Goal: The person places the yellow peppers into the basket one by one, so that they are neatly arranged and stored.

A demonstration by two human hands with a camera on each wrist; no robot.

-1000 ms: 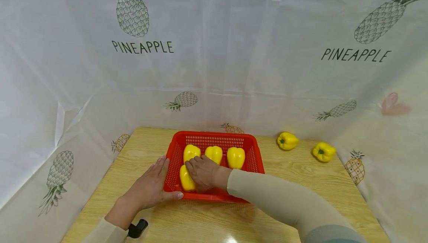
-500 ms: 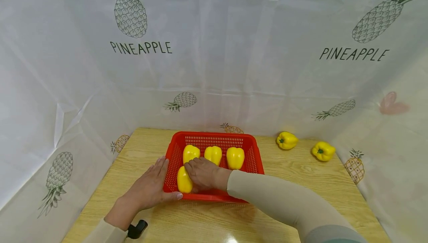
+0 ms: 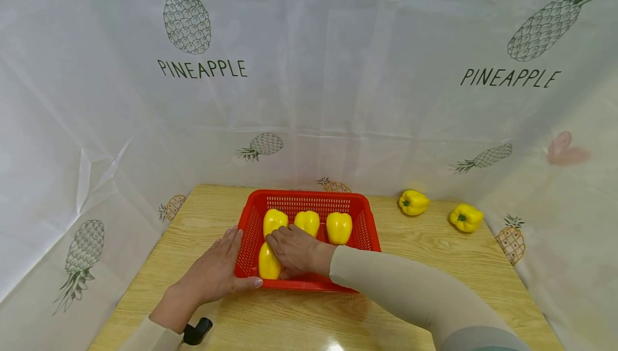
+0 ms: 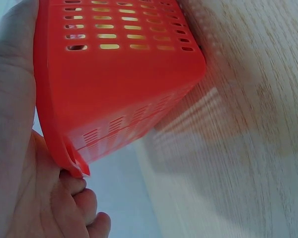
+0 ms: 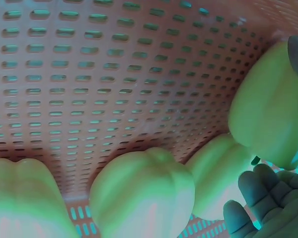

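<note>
In the head view, a red basket (image 3: pixel 311 194) with slotted walls stands on the table (image 3: pixel 299 319), and four yellow peppers are in it. Toward the far side there is a row of three: a left pepper (image 3: pixel 274 221), a middle pepper (image 3: pixel 307 222) and a right pepper (image 3: pixel 339 228). The near pepper (image 3: pixel 268 263) is in the near left part, in front of the left pepper. The right hand (image 3: pixel 295 251) reaches over its right side and hides part of its glossy skin. The left hand (image 3: pixel 212 273) lies along the left rim, thumb on the near rim. Two more peppers (image 3: pixel 413 202) lie on the table, right of the basket.

In the left wrist view, the left hand holds the basket's corner, fingers bent by the rim's lip; yellow shows through the slots.

In the right wrist view, colours look greenish. The right hand's thumb and bent fingers clamp the near pepper between them; it is smooth, with broad lobes. The left pepper is just beside it. Whether the near pepper touches the basket's floor, I cannot tell.
</note>
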